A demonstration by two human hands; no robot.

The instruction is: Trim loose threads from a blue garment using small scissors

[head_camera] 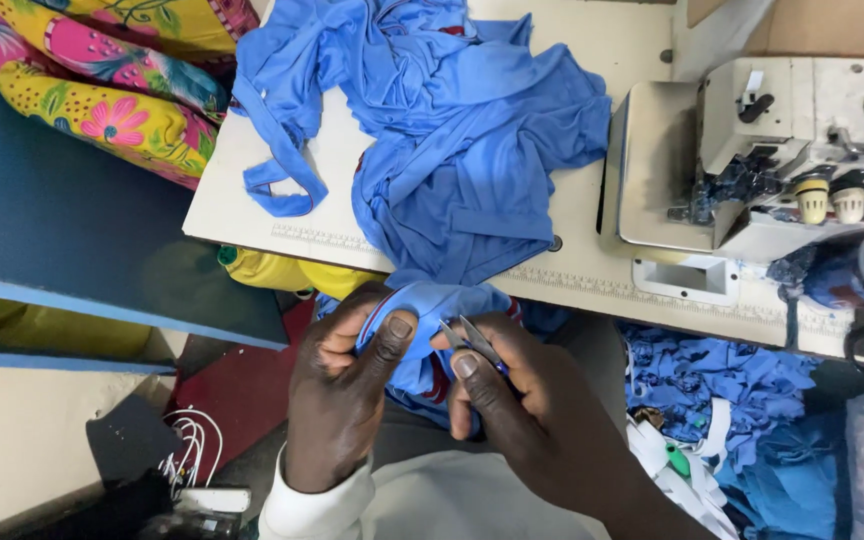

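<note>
So, the blue garment (472, 150) lies mostly on the sewing table (232, 200), in a loose heap w/ many folds, and its lower part hangs over the front edge down to the person's lap. A narrow blue strip (277, 160) of the same cloth curls on the table at the left side of the heap.

Just below the table edge, the left hand (342, 400) is closed on a folded bit of the blue cloth: thumb pressed on top, other fingers curled under, so the fabric is pinched tight. Along that fold I see a thin red line, prob. a trim or seam. The right hand (522, 410) is closed around small metal thread snips (470, 340), thumb on one blade arm. The tips point up-left and sit right at the cloth the left hand holds; touching or not, I cannot tell.

Further out: right of the heap stands a white overlock machine (782, 140) w/ three cream knobs and blue lint near the needle area. Below it, right of the person, is a pile of blue and white fabric scraps (712, 390). At top left there is a bright floral cloth (112, 90), yellow and pink. A dark blue board (62, 230) is at left, and white cables (192, 445) lie on the floor under it.
</note>
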